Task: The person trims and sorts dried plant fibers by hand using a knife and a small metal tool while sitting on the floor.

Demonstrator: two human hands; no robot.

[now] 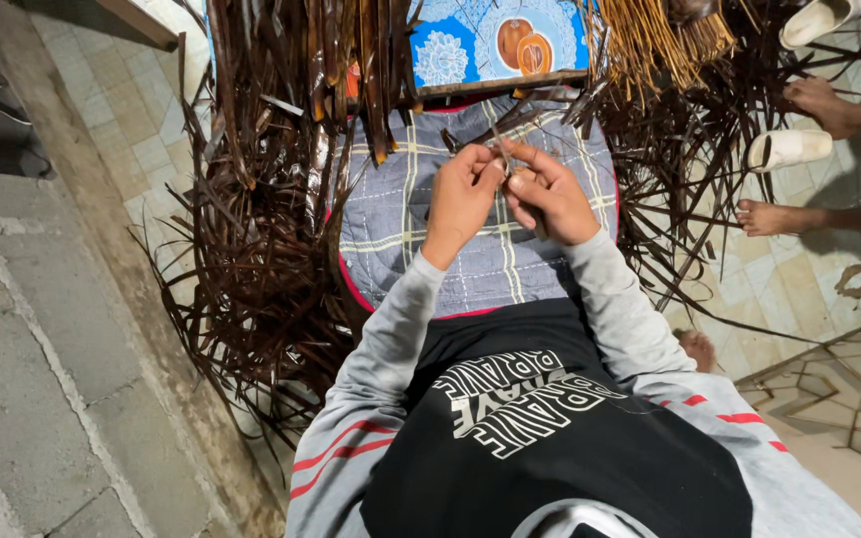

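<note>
Both hands meet over the checked cloth (401,214), near its far edge. Left hand (462,194) and right hand (550,194) each pinch a thin strip (500,151) that pokes out between their fingertips.

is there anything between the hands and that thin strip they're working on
Nothing visible. The left hand and right hand both already pinch the thin strip between their fingertips, above the checked cloth. The heaps of dark strips lie off to the sides, not between them.
</note>
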